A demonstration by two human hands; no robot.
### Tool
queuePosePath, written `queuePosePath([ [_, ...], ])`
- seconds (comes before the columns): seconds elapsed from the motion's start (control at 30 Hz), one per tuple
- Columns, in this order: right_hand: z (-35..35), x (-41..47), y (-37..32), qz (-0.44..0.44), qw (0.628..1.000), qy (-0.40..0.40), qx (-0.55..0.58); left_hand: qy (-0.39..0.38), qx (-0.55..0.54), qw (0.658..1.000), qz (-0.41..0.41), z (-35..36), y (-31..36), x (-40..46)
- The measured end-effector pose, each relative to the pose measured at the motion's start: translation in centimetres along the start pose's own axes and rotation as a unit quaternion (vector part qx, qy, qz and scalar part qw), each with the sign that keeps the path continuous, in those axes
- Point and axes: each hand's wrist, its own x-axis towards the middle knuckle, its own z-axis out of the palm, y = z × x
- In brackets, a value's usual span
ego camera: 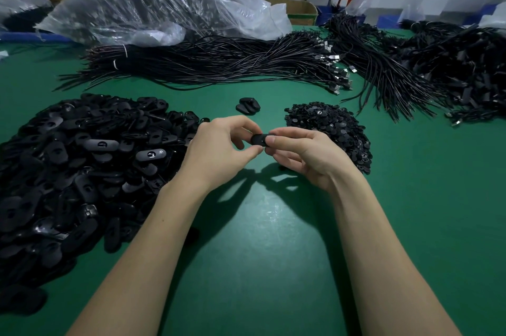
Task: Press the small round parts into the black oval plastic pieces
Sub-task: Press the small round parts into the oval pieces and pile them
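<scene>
Left hand (pixel 219 149) and right hand (pixel 298 155) pinch one oval (pixel 258 139) between them, raised above the table (pixel 273 253) for pressing; ovals pile (pixel 76 166) left, rounds pile (pixel 331 130) right, within reach.

Black oval pieces (pixel 82 171), green table (pixel 260 253), black cables (pixel 219 62)

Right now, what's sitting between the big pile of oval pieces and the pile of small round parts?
In the head view, both hands, left and right, hold one oval piece there; beyond them lies a small stack of ovals.
</scene>
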Motion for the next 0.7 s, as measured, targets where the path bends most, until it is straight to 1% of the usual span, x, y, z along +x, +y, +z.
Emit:
queuePosePath([
  [0.1, -0.1, 0.0, 0.0, 0.005, 1.0, -0.013, 0.015, -0.006, -0.009, 1.0, -0.003, -0.2, 0.0, 0.1],
  [0.17, 0.0, 0.0, 0.1, -0.021, 1.0, -0.002, -0.005, -0.006, -0.008, 1.0, -0.01, -0.2, 0.0, 0.1],
  [0.3, 0.3, 0.1, 0.3, -0.125, 0.984, 0.018, -0.127, 0.006, -0.011, 0.999, -0.03, 0.1, 0.0, 0.0],
  [0.37, 0.6, 0.2, 0.3, -0.159, 0.968, 0.027, -0.192, 0.015, -0.014, 0.999, -0.041, 0.2, -0.1, 0.1],
  [0.47, 0.9, 0.2, 0.3, -0.194, 0.945, 0.046, -0.258, 0.024, -0.018, 0.998, -0.054, 0.2, -0.2, 0.1],
  [0.53, 0.9, 0.2, 0.3, -0.198, 0.941, 0.054, -0.27, 0.022, -0.019, 0.998, -0.059, 0.1, -0.2, 0.1],
  [0.7, 0.5, 0.1, -0.2, -0.188, 0.949, 0.07, -0.244, 0.019, -0.012, 0.998, -0.063, 0.0, -0.1, 0.1],
])
